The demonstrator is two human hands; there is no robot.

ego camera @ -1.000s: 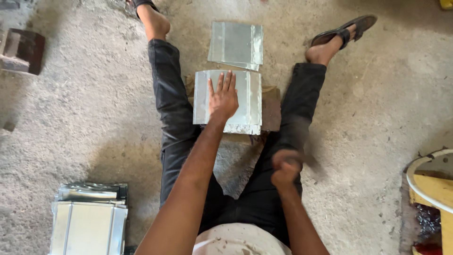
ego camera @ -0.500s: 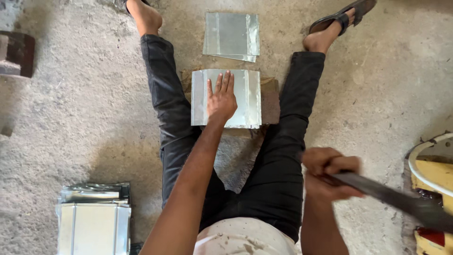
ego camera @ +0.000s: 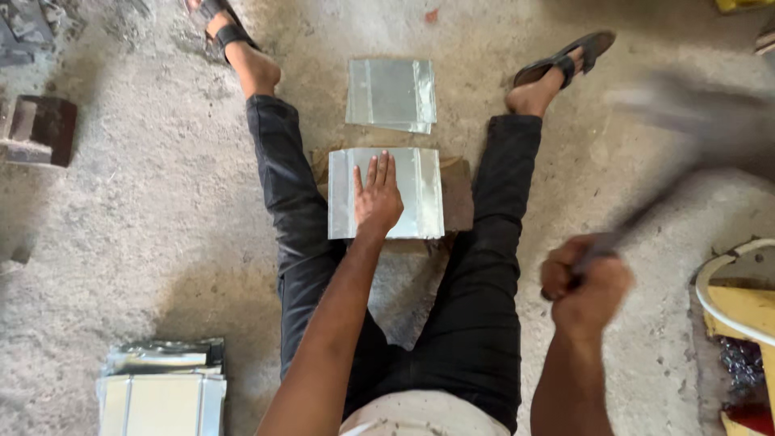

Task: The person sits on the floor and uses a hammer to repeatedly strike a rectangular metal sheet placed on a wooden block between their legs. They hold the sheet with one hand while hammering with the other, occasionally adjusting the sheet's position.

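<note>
I sit on a concrete floor with my legs spread. My left hand lies flat, fingers apart, on a shiny folded metal sheet that rests on a brown block between my legs. My right hand is fisted around the handle of a long tool, raised out to the right and blurred by motion. A second metal sheet lies on the floor just beyond the first.
A stack of folded metal sheets lies at the lower left. A dark brown block sits at the left edge. At the right edge stands a yellow object with a white rim. My sandalled feet flank the far sheet.
My right hand has swung the tool from near my lap out to the right and then raised it. My left hand has stayed pressed on the sheet.
</note>
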